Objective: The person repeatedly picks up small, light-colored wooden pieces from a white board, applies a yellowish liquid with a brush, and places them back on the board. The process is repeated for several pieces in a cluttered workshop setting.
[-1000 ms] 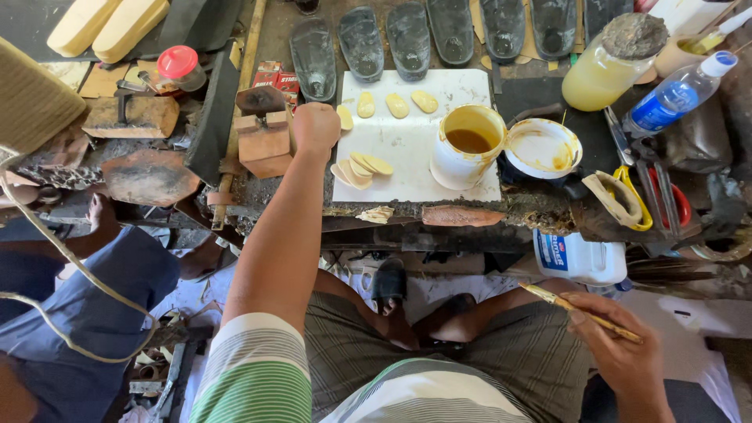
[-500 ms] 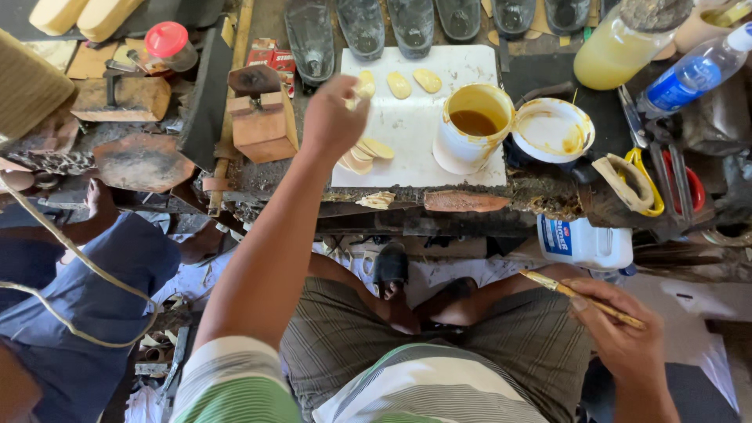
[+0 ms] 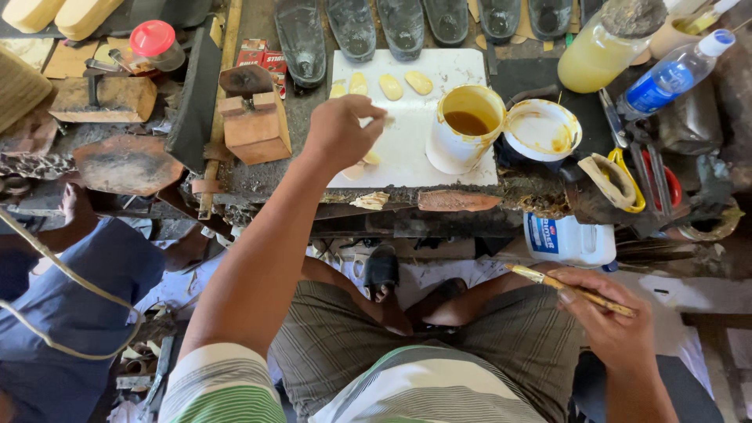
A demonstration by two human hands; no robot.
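The left hand (image 3: pixel 338 133) pinches a pale pad (image 3: pixel 374 121) over the white board (image 3: pixel 407 141) at upper centre; the right hand (image 3: pixel 607 325), lower right, grips a brush (image 3: pixel 568 287). Right of the board stand a glue tub (image 3: pixel 464 129) and lid (image 3: pixel 540 130), a blue-labelled bottle (image 3: pixel 674 74) at upper right, and a white jug (image 3: pixel 570 239) below the bench.

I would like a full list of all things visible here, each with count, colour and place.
board: 1, white, bench centre
heel pieces: several, pale yellow, on board
glue pot: 1, white, amber glue, on board
lid: 1, white, right of pot
soles: about six, dark, top edge
wood block: 1, brown, left of board
jar: 1, red cap, top left
bottle: 1, blue label, top right
jug: 1, yellow liquid, top right
left hand: over board, at pieces
right hand: holds brush, over lap
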